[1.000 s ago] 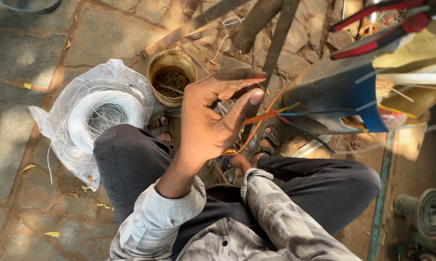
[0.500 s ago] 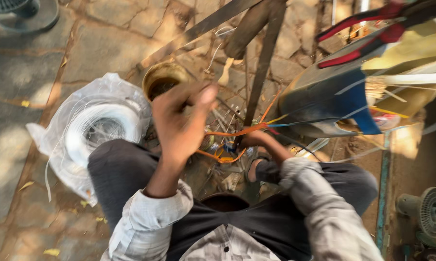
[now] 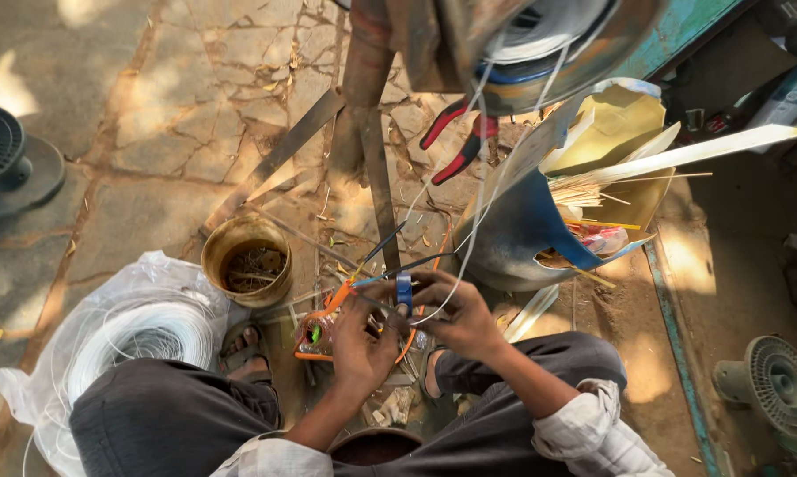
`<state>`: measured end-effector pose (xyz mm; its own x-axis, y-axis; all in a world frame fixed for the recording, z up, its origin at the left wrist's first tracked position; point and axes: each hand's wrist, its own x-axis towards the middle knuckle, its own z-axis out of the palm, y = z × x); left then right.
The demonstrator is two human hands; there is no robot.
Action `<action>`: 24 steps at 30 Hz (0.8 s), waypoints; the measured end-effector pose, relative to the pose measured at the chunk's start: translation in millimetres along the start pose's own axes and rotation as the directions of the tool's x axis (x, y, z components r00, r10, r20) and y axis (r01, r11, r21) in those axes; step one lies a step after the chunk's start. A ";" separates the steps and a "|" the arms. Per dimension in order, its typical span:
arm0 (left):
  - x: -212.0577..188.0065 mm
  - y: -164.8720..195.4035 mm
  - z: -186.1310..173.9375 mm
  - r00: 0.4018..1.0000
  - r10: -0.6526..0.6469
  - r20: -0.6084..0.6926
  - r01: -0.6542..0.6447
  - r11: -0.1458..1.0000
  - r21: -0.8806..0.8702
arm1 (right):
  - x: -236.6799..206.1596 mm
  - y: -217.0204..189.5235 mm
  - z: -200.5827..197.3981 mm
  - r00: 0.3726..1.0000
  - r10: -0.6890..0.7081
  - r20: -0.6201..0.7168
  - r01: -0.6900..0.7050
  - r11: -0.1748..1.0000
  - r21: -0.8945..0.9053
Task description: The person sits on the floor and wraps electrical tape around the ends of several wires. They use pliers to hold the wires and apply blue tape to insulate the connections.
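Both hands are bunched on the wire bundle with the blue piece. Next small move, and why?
Probably steady the bundle with the left hand and let the right hand work the small blue piece along the wires. Both hands already meet at that spot, the orange and blue strands fan out from it, and the piece sits pinched at the right fingers.

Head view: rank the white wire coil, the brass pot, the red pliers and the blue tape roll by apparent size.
1. White wire coil, largest.
2. Brass pot.
3. Red pliers, hanging higher, nearer the camera, so unsure against the pot.
4. Blue tape roll, smallest, between left hand and right hand.
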<state>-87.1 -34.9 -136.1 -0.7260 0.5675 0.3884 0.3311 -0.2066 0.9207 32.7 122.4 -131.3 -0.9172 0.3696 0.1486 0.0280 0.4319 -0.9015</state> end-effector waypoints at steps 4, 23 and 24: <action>-4.4 -15.0 9.3 0.985 -0.160 0.066 0.154 0.984 0.094 | -4.6 -23.6 -10.4 0.996 -0.012 -0.086 0.019 0.997 0.077; -8.5 -3.6 1.1 0.962 -0.169 0.213 0.153 0.984 0.087 | 4.8 7.4 -18.8 0.894 -0.448 -0.002 0.375 0.750 -0.545; -8.0 -1.8 0.3 0.964 -0.148 0.222 0.134 0.988 0.076 | 6.0 8.3 -21.3 0.913 -0.394 -0.109 0.287 0.808 -0.514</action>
<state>-81.7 -38.8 -141.0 -0.6143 0.7548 0.2300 0.2760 -0.0675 0.9588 35.9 145.7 -129.2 -0.8052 0.2566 0.5346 -0.0368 0.8782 -0.4769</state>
